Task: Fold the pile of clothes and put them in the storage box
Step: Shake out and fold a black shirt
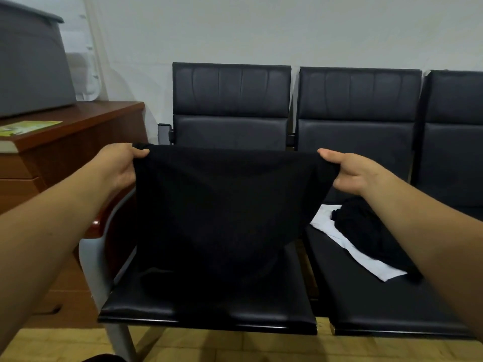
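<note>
Single view: head-worn wide-angle camera, facing forward and slightly down onto row of black chairs [231,105] against wall [261,27]. Seats seen from above, near. Forearms enter from lower corners. Left hand [119,165] and right hand [350,173] at mid-frame, close to lens. Black garment [209,205] fills centre. Wooden cabinet [78,131] at left edge. Floor [261,346] strip along bottom.

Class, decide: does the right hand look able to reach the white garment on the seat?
Probably not yet: the right hand grips a corner of the held black garment, though the white garment lies unblocked below.
</note>
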{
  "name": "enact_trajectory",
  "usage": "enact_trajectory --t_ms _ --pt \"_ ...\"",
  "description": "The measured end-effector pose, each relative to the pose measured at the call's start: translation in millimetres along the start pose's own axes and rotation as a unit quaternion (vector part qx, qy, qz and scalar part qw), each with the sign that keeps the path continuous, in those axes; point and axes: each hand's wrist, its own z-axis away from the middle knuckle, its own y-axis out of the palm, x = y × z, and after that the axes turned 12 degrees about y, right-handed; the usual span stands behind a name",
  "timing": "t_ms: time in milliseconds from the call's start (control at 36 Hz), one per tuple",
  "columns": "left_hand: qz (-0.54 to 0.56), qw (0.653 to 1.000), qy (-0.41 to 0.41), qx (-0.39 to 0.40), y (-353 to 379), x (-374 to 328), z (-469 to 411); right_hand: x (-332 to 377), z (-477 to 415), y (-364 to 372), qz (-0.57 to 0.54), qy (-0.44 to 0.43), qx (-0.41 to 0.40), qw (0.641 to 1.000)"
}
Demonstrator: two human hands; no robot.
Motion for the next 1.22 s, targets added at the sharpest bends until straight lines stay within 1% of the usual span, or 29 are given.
enact_trajectory --t_ms 83,139,194,250,306,333,389,444,472,528,556,639,694,750,778,833,861,889,917,944,1028,1111,1167,1222 --pt "-0.063 0.997 0.037 -0.023 1 1 -1 0 -1 -5 0.03 -0.02 0.014 0.999" --pt "-0.104 0.992 0.072 -0.028 -1 2 -3 -1 -3 -6 0.083 -0.037 -0.015 0.996" --pt "-0.133 0.988 0.082 0.005 -3 2 -2 -2 -5 -6 0.154 -0.053 -0.055 0.985" --pt "-0.135 0.987 0.079 0.042 -4 2 -2 -4 -4 -5 0.204 -0.053 -0.078 0.975" --pt "-0.132 0.987 0.078 0.054 -4 1 0 -5 -6 -4 0.194 -0.044 -0.096 0.975" --pt "-0.134 0.986 0.078 0.054 -3 1 1 -3 -7 -3 0.161 -0.028 -0.098 0.982" --pt "-0.134 0.986 0.08 0.054 -3 2 2 0 -7 -2 0.061 0.028 -0.071 0.995" --pt "-0.135 0.986 0.077 0.051 -5 4 1 0 -5 -4 -0.038 0.062 -0.009 0.997" --pt "-0.14 0.986 0.074 0.049 -6 5 -1 -1 -5 -6 -0.063 0.067 0.034 0.995" --pt "-0.146 0.986 0.063 0.044 -11 7 -4 -4 -6 -10 -0.058 0.06 0.091 0.992" --pt "-0.145 0.987 0.058 0.044 -13 8 -6 -6 -5 -10 -0.032 0.051 0.101 0.993" --pt "-0.153 0.985 0.054 0.055 -15 12 -8 -12 -5 -7 0.052 0.031 0.1 0.993" --pt "-0.174 0.981 0.062 0.063 -15 16 -9 -15 -10 -6 0.14 0.016 0.067 0.988" --pt "-0.215 0.972 0.074 0.061 -15 20 -11 -20 -18 -8 0.263 0.008 0.014 0.965" --pt "-0.237 0.967 0.079 0.057 -16 22 -13 -22 -22 -9 0.338 -0.004 -0.023 0.941" --pt "-0.282 0.955 0.082 0.05 -19 26 -18 -26 -25 -6 0.476 -0.043 -0.101 0.873" --pt "-0.306 0.947 0.084 0.047 -20 28 -21 -28 -27 -5 0.522 -0.062 -0.134 0.84" --pt "-0.329 0.939 0.09 0.044 -21 30 -24 -30 -27 -2 0.551 -0.08 -0.158 0.815" --pt "-0.352 0.93 0.096 0.044 -22 31 -28 -31 -28 -1 0.569 -0.099 -0.175 0.797" --pt "-0.379 0.919 0.099 0.047 -22 33 -31 -32 -31 0 0.577 -0.113 -0.188 0.787" --pt "-0.461 0.878 0.113 0.06 -23 34 -40 -26 -45 -1 0.581 -0.136 -0.217 0.773" --pt "-0.526 0.837 0.139 0.058 -21 25 -51 -9 -61 -1 0.556 -0.172 -0.245 0.776" --pt "-0.543 0.824 0.16 0.034 -18 16 -59 5 -72 0 0.507 -0.201 -0.27 0.794" --pt "-0.541 0.819 0.192 -0.002 -12 5 -66 22 -80 2 0.434 -0.214 -0.293 0.824"
